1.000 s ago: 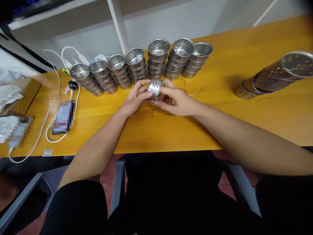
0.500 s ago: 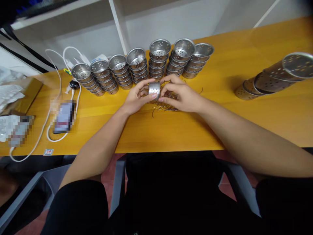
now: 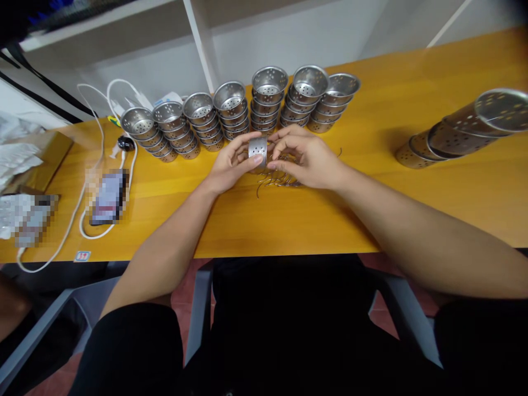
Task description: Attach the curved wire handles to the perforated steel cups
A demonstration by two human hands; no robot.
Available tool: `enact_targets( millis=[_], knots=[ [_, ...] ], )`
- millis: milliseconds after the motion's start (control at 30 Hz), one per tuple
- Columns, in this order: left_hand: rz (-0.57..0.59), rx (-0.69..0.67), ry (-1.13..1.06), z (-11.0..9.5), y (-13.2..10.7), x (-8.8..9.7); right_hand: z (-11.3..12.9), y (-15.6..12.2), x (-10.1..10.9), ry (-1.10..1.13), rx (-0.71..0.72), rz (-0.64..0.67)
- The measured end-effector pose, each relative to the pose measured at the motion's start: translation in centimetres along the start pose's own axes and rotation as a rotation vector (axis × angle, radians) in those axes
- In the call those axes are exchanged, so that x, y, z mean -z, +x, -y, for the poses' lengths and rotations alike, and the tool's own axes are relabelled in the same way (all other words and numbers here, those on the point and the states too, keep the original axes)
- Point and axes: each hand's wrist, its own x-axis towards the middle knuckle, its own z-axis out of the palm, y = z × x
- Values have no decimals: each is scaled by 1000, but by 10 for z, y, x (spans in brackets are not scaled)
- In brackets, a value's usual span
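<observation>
A small perforated metal cup (image 3: 258,149) lies on its side in my left hand (image 3: 231,163), thumb in front and fingers behind. Right beside the cup is my right hand (image 3: 305,157), its thumb and fingers curled close to the cup's right end. Whatever the right fingertips pinch, if anything, is too small to make out. Under and around the right hand lies a loose pile of thin bent metal wires (image 3: 280,180), partly hidden by that hand.
Several stacks of perforated metal cups (image 3: 198,110) line the back of the yellow table (image 3: 256,231). Another stack (image 3: 457,135) leans at the right. Left are a phone (image 3: 108,198), white cables, a second device (image 3: 37,220) and a cardboard box (image 3: 45,162) with plastic bags.
The cup in my left hand has shifted slightly left and turned a little. My right fingers have drawn slightly apart from it.
</observation>
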Motion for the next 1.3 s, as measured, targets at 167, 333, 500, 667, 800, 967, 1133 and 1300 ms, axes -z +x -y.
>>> enact_targets(
  millis=[167, 333, 500, 667, 800, 967, 1133, 1300],
  knots=[
    [-46, -28, 18, -2, -1, -1, 3, 0, -9, -5, -8, -98],
    [-58, 5, -62, 10, -2, -1, 3, 0, -13, 48, 13, -122],
    [-168, 46, -74, 13, -2, 0, -9, 1, -1, -45, 9, -288],
    [-221, 67, -43, 9, -1, 4, -39, -6, 27, -122, 8, 21],
    [-212, 22, -56, 13, 0, 3, -40, -9, 34, -153, -2, 135],
    [-123, -14, -29, 16, -2, 0, -1, -3, 17, -81, 18, 34],
    [1, -25, -56, 10, -6, -2, 23, 2, 11, -68, 114, 135],
    [-12, 5, -36, 11, -8, 0, 2, 7, 68, -342, 50, -334]
  ],
)
